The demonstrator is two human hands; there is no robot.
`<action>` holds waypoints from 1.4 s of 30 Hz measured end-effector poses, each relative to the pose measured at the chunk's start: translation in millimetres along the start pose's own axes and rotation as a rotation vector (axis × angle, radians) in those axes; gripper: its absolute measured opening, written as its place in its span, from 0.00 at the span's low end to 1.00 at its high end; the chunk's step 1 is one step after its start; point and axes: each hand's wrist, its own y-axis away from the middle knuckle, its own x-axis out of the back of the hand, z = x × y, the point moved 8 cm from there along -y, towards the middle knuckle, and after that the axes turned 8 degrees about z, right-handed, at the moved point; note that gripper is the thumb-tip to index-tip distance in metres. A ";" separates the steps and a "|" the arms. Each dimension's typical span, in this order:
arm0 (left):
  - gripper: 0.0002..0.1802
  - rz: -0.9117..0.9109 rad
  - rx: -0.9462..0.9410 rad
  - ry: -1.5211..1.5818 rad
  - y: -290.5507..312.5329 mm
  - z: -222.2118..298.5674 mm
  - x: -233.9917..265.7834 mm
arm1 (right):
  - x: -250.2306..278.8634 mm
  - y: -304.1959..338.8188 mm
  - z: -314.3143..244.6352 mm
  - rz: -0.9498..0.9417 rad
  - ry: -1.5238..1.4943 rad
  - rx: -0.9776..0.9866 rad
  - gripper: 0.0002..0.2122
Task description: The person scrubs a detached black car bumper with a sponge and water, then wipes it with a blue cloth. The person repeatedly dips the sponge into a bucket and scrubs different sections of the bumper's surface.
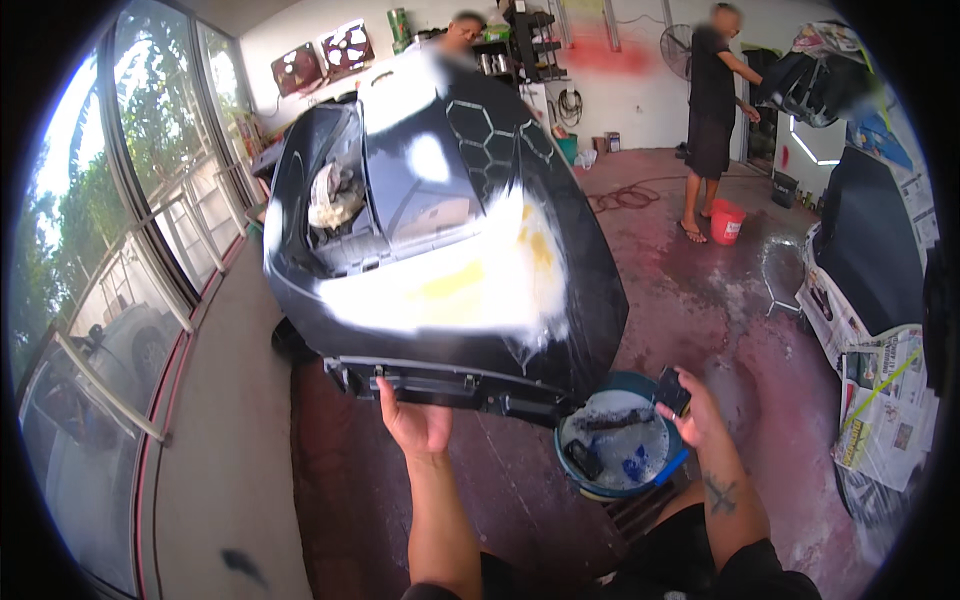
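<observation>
A large black car body panel [590, 290] with a grey hexagon pattern and white-and-yellow filler patches fills the middle. My left hand [418, 422] grips its near lower edge, thumb up against the edge and the other fingers partly hidden beneath. In my right hand [697, 410] is a small dark rectangular pad [670, 391] with a yellowish edge, held between thumb and fingers. That hand is above the right side of a teal bucket [612, 491] of foamy water. Dark pieces and a blue one lie in the foam. Crumpled pale material [336, 197] sits in the panel's left opening.
Tall windows [160, 130] line the left side. Behind the panel is one person [462, 30]; another [708, 110] stands near a red bucket [727, 222]. A hose [630, 196] curls over the wet floor. At right, a dark panel [868, 240] is surrounded by newspaper [885, 400].
</observation>
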 end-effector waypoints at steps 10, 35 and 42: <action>0.26 0.039 -0.051 0.003 7.2 1.8 0.3 | -327.3 243.2 -66.6 -0.613 1.122 2.025 0.25; 0.24 0.339 -0.083 0.068 3.2 -5.4 46.4 | -465.7 263.9 67.3 -0.833 1.525 2.383 0.27; 0.21 0.245 -0.060 0.109 8.1 -6.3 31.9 | -410.6 238.8 34.2 -0.822 1.629 2.409 0.28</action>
